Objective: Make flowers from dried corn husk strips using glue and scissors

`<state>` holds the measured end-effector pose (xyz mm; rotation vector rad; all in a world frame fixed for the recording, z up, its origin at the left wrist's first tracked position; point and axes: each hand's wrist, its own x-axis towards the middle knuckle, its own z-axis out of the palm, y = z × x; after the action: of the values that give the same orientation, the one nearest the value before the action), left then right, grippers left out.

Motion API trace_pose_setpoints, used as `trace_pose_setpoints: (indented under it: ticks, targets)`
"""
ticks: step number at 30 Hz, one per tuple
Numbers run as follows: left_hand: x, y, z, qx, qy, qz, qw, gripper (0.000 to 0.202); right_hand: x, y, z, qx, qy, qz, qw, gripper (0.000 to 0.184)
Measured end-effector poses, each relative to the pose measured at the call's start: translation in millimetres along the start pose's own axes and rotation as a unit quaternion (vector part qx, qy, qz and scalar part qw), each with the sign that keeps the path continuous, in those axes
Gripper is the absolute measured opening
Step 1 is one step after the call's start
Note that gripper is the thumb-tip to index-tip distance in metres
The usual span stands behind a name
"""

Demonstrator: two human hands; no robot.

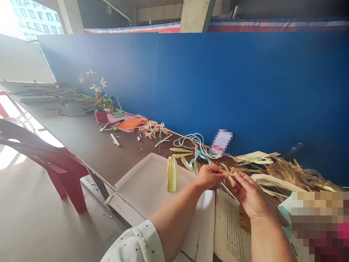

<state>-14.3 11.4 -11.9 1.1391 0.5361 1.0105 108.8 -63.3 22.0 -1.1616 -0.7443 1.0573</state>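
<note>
A small pale corn husk flower (231, 178) with narrow petals is held up between my two hands, over the table's front right part. My left hand (208, 177) pinches it from the left with thumb and fingertips. From the right, my right hand (250, 193) pinches it too, with the fingers bent. A flat greenish corn husk piece (172, 174) lies left of my hands on an opened white cardboard box (144, 182). Below my hands is a printed sheet (229, 225), partly covered by my right forearm.
Dried corn husks (283, 169) are heaped at the right. Behind my hands lie a coiled pale cord (197, 140) and husk strips (181, 150). Finished husk flowers (94, 82), orange paper (130, 123) and a red spool (101, 116) sit farther left. A blue partition (231, 83) and red chair (62, 171) border the table.
</note>
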Motion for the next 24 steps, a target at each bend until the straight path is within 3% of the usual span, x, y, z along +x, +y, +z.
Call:
trace_pose_setpoints:
  ticks: [4,13,17,24]
  targets:
    - [-2,3,0.3,0.005,0.0,-0.012,1.0,0.037,-1,-3,0,0.022,-0.008,0.001,1.0,0.04]
    - [-1,2,0.8,-0.002,-0.011,0.002,1.0,0.041,-4,-4,9,-0.048,0.022,-0.05,0.997,0.064]
    - [-1,1,1.1,0.009,-0.011,0.007,1.0,0.037,-1,0,10,-0.075,0.047,-0.096,0.992,0.065]
    - [-1,1,1.7,0.003,-0.009,0.005,1.0,0.035,2,3,7,-0.092,0.051,-0.117,0.988,0.069]
